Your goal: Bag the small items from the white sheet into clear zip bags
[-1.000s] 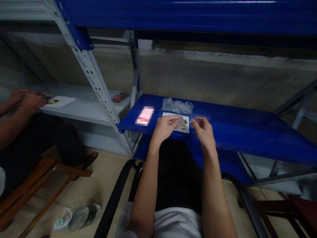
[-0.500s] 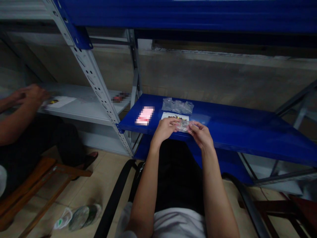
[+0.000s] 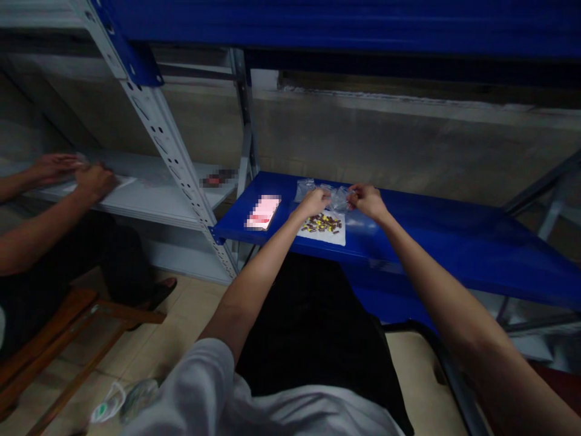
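The blue shelf [image 3: 436,236] is spanning the middle of the view, with a grey shelf [image 3: 181,203] running beside it on the left. A co-worker [image 3: 31,242] is sitting at the grey shelf, both hands working above it, their contents too blurred to tell. A wooden stool [image 3: 72,303] is standing at lower left. On the blue shelf, white paper [image 3: 338,239] is lying near the front edge, and a pixelated pink thing [image 3: 263,212] is resting to its left. Just behind the paper, the left hand [image 3: 315,201] and right hand [image 3: 368,200] are reaching to the clear bags [image 3: 338,197], fingers partly curled; whether either is gripping a bag, one cannot tell. Small brown and yellow pieces [image 3: 322,224] are lying scattered across the paper.
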Demonstrator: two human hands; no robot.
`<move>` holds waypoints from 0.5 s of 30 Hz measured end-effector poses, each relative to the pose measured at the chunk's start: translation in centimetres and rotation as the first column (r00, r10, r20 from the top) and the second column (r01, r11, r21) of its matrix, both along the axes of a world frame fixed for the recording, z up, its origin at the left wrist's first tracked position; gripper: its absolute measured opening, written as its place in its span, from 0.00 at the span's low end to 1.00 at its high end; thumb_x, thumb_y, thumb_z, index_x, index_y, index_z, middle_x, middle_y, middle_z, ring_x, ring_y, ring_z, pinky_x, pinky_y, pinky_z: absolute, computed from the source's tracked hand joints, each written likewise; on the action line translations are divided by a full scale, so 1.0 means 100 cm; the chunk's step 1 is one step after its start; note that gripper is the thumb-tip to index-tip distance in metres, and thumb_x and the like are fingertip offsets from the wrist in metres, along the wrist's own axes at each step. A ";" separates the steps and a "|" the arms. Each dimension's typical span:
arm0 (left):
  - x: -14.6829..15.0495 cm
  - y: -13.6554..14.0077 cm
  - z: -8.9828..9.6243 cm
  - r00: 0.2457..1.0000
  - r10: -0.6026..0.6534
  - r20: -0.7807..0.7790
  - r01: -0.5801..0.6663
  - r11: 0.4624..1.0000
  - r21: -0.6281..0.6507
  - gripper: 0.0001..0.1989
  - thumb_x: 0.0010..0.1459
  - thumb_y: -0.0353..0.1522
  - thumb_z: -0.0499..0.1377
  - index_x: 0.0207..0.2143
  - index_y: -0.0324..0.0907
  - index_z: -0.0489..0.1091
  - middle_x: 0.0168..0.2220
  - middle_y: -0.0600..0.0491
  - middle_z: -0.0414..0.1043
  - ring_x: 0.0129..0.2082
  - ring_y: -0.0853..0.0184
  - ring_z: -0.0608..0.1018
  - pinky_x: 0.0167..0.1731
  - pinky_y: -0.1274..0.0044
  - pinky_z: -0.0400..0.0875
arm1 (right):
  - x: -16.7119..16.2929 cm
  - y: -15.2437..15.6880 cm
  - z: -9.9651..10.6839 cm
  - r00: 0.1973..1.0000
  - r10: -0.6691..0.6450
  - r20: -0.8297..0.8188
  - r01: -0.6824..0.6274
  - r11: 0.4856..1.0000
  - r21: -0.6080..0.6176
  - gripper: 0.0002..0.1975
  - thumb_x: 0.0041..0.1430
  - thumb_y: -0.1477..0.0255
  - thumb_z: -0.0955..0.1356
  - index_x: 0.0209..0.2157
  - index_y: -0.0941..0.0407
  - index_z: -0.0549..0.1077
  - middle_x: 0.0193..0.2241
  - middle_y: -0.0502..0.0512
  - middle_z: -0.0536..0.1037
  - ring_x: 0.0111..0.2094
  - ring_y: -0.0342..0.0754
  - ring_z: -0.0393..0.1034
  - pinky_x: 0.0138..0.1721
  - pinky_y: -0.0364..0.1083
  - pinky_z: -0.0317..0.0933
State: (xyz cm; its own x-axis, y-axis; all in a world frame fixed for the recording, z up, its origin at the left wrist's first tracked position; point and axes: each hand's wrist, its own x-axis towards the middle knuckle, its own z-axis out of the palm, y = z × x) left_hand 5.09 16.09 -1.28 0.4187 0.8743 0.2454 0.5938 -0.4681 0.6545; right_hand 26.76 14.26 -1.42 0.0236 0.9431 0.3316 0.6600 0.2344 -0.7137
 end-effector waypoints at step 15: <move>-0.005 0.012 -0.031 0.998 -0.046 -0.038 0.045 0.999 -0.031 0.08 0.61 0.28 0.63 0.43 0.38 0.79 0.40 0.47 0.82 0.43 0.62 0.81 0.52 0.73 0.74 | -0.022 0.015 0.030 0.847 0.243 0.474 -0.243 0.968 -0.062 0.17 0.60 0.75 0.71 0.52 0.56 0.78 0.31 0.57 0.82 0.36 0.55 0.76 0.44 0.49 0.66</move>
